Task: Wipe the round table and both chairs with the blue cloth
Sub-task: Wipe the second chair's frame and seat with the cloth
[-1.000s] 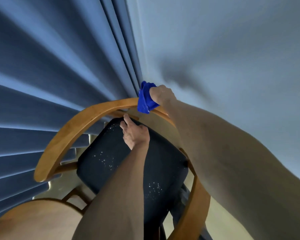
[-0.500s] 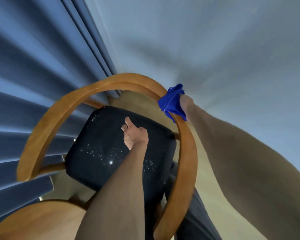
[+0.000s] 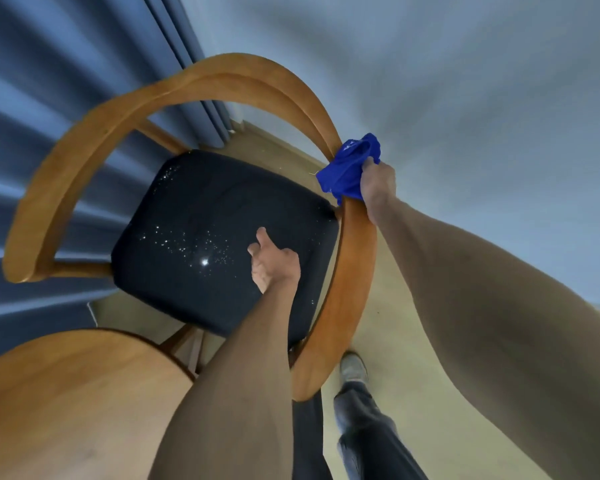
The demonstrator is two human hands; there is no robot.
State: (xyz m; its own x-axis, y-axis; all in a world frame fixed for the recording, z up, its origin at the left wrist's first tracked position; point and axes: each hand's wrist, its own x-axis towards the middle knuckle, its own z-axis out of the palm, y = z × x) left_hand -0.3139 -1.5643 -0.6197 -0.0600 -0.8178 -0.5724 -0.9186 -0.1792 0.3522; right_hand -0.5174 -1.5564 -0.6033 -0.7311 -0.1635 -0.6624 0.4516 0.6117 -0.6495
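A wooden chair with a curved backrest rail [image 3: 125, 109] and a dark speckled seat [image 3: 201, 237] stands below me. My right hand [image 3: 378, 188] grips the bunched blue cloth [image 3: 349, 168] against the right side of the rail. Over the seat's right part is my left hand [image 3: 272, 263], holding nothing, its fingers loosely curled with one finger pointing forward. The round wooden table [image 3: 66, 403] shows only its edge at the lower left.
Blue curtains [image 3: 42, 64] hang close behind the chair on the left. A pale wall [image 3: 430, 81] runs along the right. My legs and one shoe [image 3: 352, 368] stand on the beige floor [image 3: 413, 393] right of the chair.
My right hand slid the blue cloth along the rail from its back top round to its right side. The left hand drew back over the seat. The view shifted left.
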